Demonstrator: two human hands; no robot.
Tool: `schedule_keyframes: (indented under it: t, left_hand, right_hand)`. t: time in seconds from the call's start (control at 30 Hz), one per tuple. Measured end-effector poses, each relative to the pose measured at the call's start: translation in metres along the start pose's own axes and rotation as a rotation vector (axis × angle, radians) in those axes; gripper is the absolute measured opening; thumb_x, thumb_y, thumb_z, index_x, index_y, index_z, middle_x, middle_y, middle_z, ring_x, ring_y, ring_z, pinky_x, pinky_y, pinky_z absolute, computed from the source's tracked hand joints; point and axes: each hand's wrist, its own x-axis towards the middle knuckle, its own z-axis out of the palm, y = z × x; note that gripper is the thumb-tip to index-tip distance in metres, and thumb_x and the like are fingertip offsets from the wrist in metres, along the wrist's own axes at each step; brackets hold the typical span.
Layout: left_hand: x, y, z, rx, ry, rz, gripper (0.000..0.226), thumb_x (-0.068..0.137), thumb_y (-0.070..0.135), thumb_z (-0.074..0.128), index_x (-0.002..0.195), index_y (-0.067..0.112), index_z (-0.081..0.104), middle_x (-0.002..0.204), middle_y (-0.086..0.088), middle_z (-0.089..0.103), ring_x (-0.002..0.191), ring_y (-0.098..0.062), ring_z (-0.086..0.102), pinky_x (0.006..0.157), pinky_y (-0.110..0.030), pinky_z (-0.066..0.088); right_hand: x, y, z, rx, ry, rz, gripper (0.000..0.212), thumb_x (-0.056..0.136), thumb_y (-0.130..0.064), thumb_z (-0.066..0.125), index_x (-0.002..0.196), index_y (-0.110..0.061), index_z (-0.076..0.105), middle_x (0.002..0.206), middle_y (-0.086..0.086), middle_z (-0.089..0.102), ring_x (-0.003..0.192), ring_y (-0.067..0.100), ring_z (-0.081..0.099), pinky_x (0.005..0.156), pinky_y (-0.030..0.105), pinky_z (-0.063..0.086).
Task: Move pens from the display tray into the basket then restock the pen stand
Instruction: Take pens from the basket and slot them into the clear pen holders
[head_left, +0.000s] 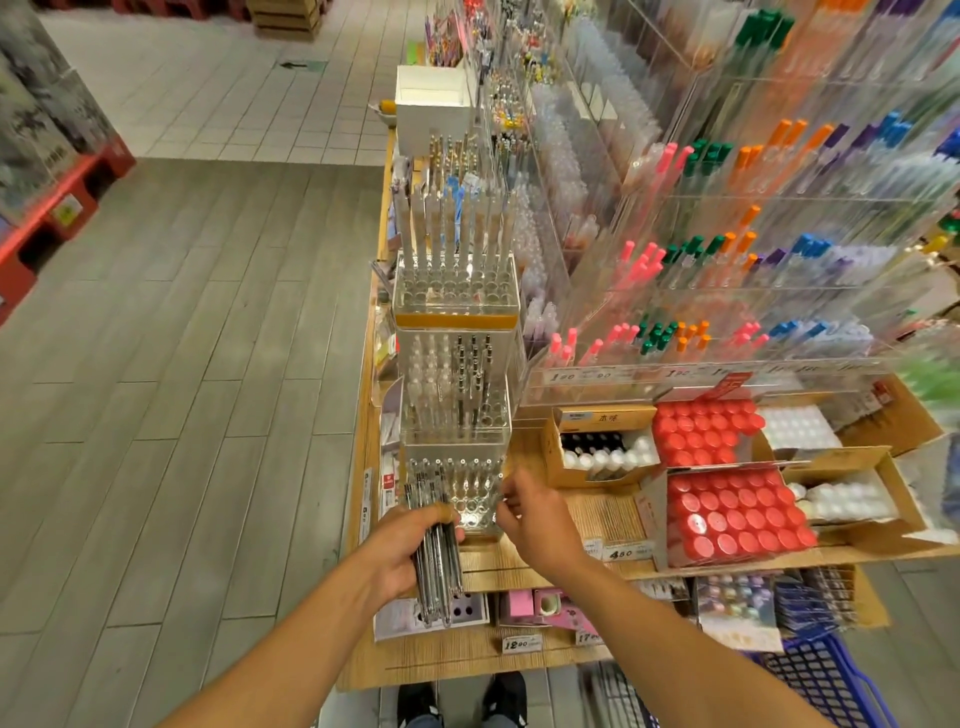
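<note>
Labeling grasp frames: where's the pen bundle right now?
In the head view, lower centre: the pen bundle is gripped in the left hand, just in front of the nearest tier of the clear pen stand, left of the right hand.

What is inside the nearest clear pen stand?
The pen stand holds a few pens along its far row; most holes look empty. The left hand with its pen bundle covers the near-left corner.

Red-capped bottles (727, 519) — boxed; price tags (621, 553)
</note>
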Motion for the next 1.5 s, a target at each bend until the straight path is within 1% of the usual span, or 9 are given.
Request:
schedule_keyframes:
  t: [0.3,0.5,0.63,0.73,0.87,1.0,1.17,1.33,1.5]
  left_hand:
    - [-0.005,0.001,0.004,0.091,-0.003,0.014,0.045,0.08,0.0,0.073,0.121,-0.012,0.058,0.081,-0.022,0.071,0.058,-0.026,0.068,0.051,-0.034,0.057]
    - [-0.012,0.002,0.01,0.145,-0.004,0.056,0.066,0.077,0.0,0.078,0.132,-0.012,0.045,0.081,-0.023,0.071,0.056,-0.025,0.066,0.049,-0.035,0.057]
    - [-0.019,0.001,0.014,0.176,-0.037,0.069,0.069,0.076,-0.002,0.079,0.133,-0.011,0.041,0.084,-0.024,0.071,0.06,-0.027,0.068,0.053,-0.037,0.058]
    - [-0.024,0.004,0.016,0.189,-0.068,0.064,0.066,0.076,-0.004,0.078,0.132,-0.009,0.042,0.085,-0.026,0.071,0.061,-0.028,0.068,0.053,-0.037,0.058]
    - [-0.028,0.006,0.016,0.183,-0.092,0.064,0.073,0.073,-0.002,0.08,0.134,-0.013,0.04,0.086,-0.025,0.07,0.062,-0.027,0.068,0.052,-0.035,0.058]
    - [-0.028,0.007,0.013,0.081,-0.102,0.048,0.046,0.075,0.006,0.078,0.114,-0.012,0.062,0.077,-0.019,0.068,0.058,-0.025,0.064,0.052,-0.033,0.057]
    - [-0.022,0.004,0.002,-0.075,-0.041,0.049,0.024,0.082,-0.003,0.069,0.103,-0.011,0.063,0.081,-0.022,0.069,0.067,-0.025,0.066,0.055,-0.03,0.059]
    - [-0.02,0.002,-0.008,-0.16,-0.017,0.027,0.022,0.089,-0.004,0.063,0.11,-0.006,0.058,0.087,-0.022,0.065,0.068,-0.026,0.065,0.051,-0.03,0.059]
    - [-0.021,-0.001,-0.013,-0.154,-0.037,0.004,0.022,0.089,-0.004,0.061,0.111,-0.006,0.056,0.088,-0.024,0.063,0.066,-0.026,0.065,0.052,-0.031,0.059]
  right_hand:
    - [0.004,-0.004,-0.009,-0.06,-0.01,0.154,0.018,0.089,-0.028,0.068,0.097,-0.024,0.052,0.084,-0.007,0.065,0.073,0.01,0.062,0.063,0.028,0.052]
    - [-0.005,-0.022,-0.024,0.268,-0.418,0.293,0.01,0.087,-0.018,0.07,0.08,-0.013,0.064,0.077,0.003,0.069,0.059,0.016,0.065,0.046,0.02,0.046]
    - [-0.012,-0.047,-0.026,0.595,-0.283,0.25,0.022,0.098,-0.027,0.056,0.103,-0.006,0.06,0.088,0.006,0.068,0.056,0.01,0.059,0.05,0.022,0.049]
    - [-0.011,-0.06,-0.023,0.557,-0.171,0.283,0.02,0.095,-0.029,0.061,0.103,-0.011,0.06,0.089,0.005,0.062,0.061,0.011,0.058,0.057,0.027,0.054]
    - [-0.01,-0.065,-0.027,0.661,-0.237,0.326,0.014,0.095,-0.016,0.062,0.1,-0.004,0.056,0.08,0.006,0.056,0.05,0.009,0.056,0.048,0.023,0.049]
    - [-0.004,-0.063,-0.045,0.646,-0.175,0.242,0.012,0.097,-0.015,0.056,0.101,-0.005,0.053,0.078,0.008,0.062,0.064,0.017,0.061,0.067,0.035,0.053]
    - [0.003,-0.051,-0.064,0.324,0.068,-0.019,0.013,0.1,-0.024,0.05,0.094,-0.017,0.041,0.085,0.014,0.063,0.071,0.022,0.063,0.062,0.033,0.053]
    - [0.008,-0.035,-0.049,0.001,-0.018,-0.136,0.013,0.101,-0.026,0.048,0.094,-0.022,0.037,0.077,-0.003,0.053,0.063,0.009,0.05,0.053,0.02,0.038]
    - [0.013,-0.028,-0.035,-0.142,-0.097,-0.175,0.013,0.101,-0.028,0.046,0.094,-0.022,0.037,0.079,-0.001,0.055,0.071,0.016,0.054,0.065,0.04,0.049]
